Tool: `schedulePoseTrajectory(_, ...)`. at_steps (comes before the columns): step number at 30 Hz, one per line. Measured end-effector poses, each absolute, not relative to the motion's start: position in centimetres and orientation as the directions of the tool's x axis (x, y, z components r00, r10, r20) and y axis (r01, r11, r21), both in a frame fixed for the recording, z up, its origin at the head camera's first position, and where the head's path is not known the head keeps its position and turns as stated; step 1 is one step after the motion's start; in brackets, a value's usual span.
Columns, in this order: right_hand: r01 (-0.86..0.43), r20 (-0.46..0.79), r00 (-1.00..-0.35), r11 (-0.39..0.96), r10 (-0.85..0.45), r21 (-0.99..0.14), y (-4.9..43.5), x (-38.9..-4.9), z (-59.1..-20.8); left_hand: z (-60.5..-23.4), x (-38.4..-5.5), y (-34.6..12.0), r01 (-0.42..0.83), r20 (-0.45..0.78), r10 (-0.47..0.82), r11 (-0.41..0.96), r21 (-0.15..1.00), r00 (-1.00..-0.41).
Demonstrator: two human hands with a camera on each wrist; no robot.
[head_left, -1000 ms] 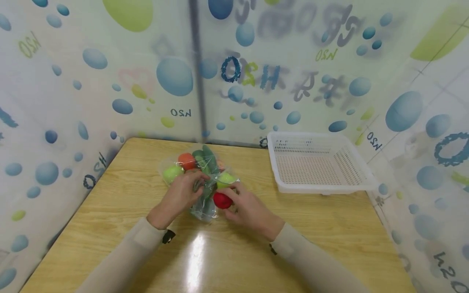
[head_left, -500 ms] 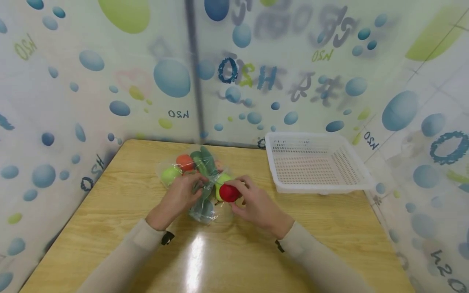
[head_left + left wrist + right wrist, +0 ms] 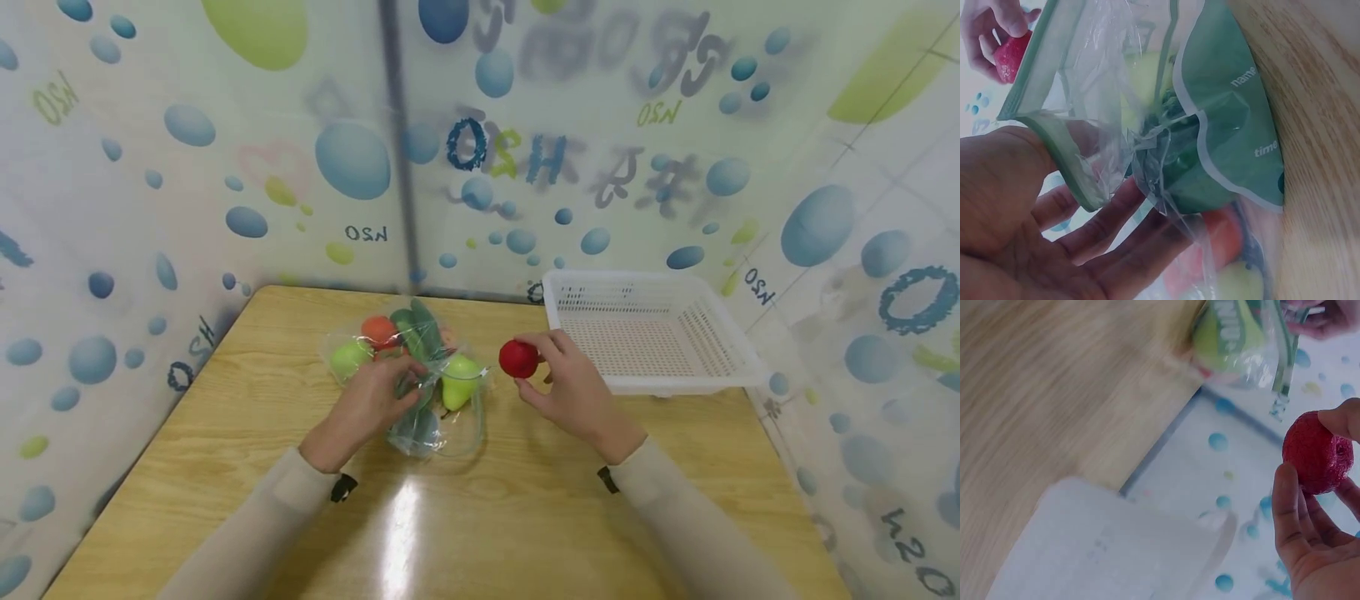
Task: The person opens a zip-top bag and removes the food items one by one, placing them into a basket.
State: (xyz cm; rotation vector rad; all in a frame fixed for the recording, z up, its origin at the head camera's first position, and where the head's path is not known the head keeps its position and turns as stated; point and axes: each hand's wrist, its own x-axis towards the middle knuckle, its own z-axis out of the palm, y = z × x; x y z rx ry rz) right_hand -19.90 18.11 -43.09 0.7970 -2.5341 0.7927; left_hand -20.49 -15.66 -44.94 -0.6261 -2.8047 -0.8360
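Observation:
A clear zip bag (image 3: 476,429) with a green printed panel lies on the table, its mouth partly spread. Inside it are a green pear (image 3: 460,383), dark green cucumber-like vegetables (image 3: 426,329), an orange-red round piece (image 3: 380,332) and a light green round fruit (image 3: 349,360). My left hand (image 3: 367,408) holds the bag by its mouth; in the left wrist view the zip edge (image 3: 1063,165) runs between thumb and fingers. My right hand (image 3: 573,392) grips a red round ball (image 3: 518,358) with a crinkled, shiny skin, its exact kind unclear. The ball is held above the table, right of the bag.
A white perforated plastic basket (image 3: 660,385) stands at the back right of the wooden table (image 3: 540,517), just beyond my right hand. Patterned walls (image 3: 480,233) close in the table's back and sides.
My right hand has lifted the red ball out from the bag's mouth and carried it right, toward the basket. The pear now shows fully. My left hand has stayed on the bag.

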Motion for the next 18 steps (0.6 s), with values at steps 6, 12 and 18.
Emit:
schedulePoseTrajectory(6, -0.559, 0.498, -0.795, 0.738, -0.347, -0.379, 20.5, -21.1, -42.9, -44.9, -20.2, -15.8, 0.4, 0.209, 0.342, 0.759, 0.514, -0.916)
schedulePoseTrajectory(12, -0.499, 0.478, -0.83, 0.765, -0.287, -0.407, 22.4, -22.2, -42.7, -45.0, -20.0, -15.9, 0.377, 0.177, 0.334, 0.773, 0.51, -0.926)
schedulePoseTrajectory(18, -0.437, 0.462, -0.856, 0.802, -0.233, -0.407, 24.4, -23.3, -42.6, -45.0, -19.9, -16.1, 0.373, 0.168, 0.335, 0.775, 0.511, -0.927)
